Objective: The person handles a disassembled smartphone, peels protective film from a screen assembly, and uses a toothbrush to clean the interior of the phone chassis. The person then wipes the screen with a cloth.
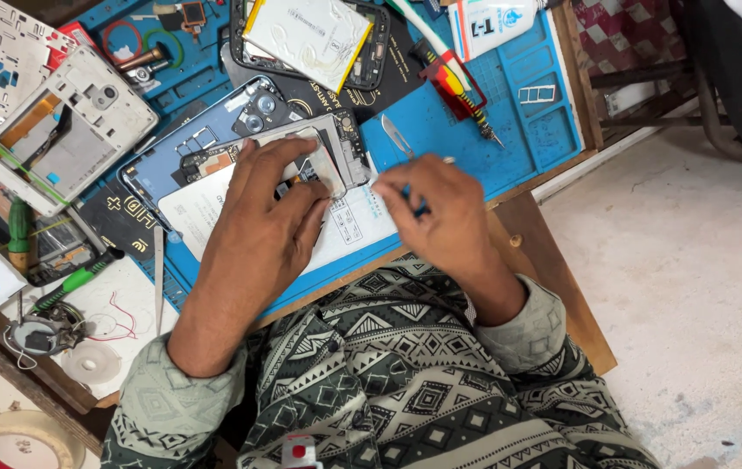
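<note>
The left hand (260,224) lies flat over an opened phone (301,161) on the blue mat (527,113) that covers the bench (562,278). Its fingers are spread, not pinching, and the fingertips press on the phone's exposed inner frame and a pale strip there. The phone rests partly on a white sheet (349,230) near the mat's front edge. The right hand (440,213) hovers just beside the phone's right end, its grip pressed together on a thin blue-handled tool (414,201); the tool's tip is hidden by the fingers, so what it touches is unclear. A scalpel-like blade (397,137) lies on the mat just behind that hand. A blue phone back cover (206,143) lies under the phone's left side, and a white phone frame (62,130) sits well to the left.
</note>
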